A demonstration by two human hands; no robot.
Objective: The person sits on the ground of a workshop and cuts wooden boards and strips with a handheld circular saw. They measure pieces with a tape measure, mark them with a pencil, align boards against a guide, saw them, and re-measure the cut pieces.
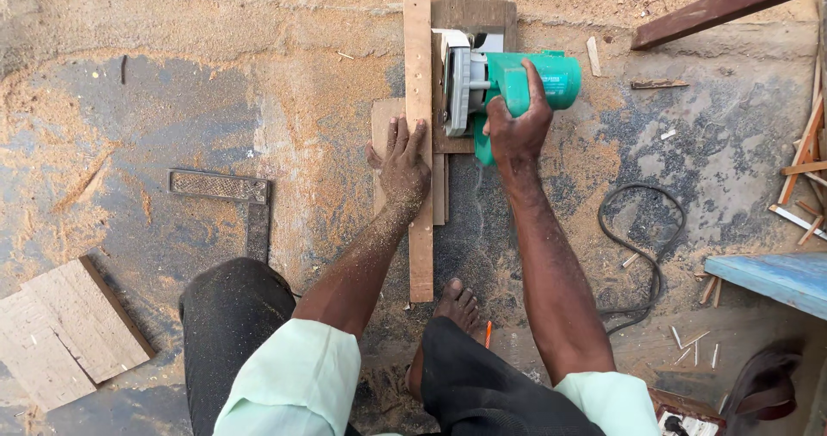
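gripping green saw [525, 83], left hand [403, 167] pressing strip [419, 143]

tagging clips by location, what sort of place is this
Probably an informal carpentry work spot on the ground: sawdust covers the floor, a green circular saw sits on a wooden strip, and offcuts lie about.

1 head camera looks steeply down, close above the floor [172, 126].
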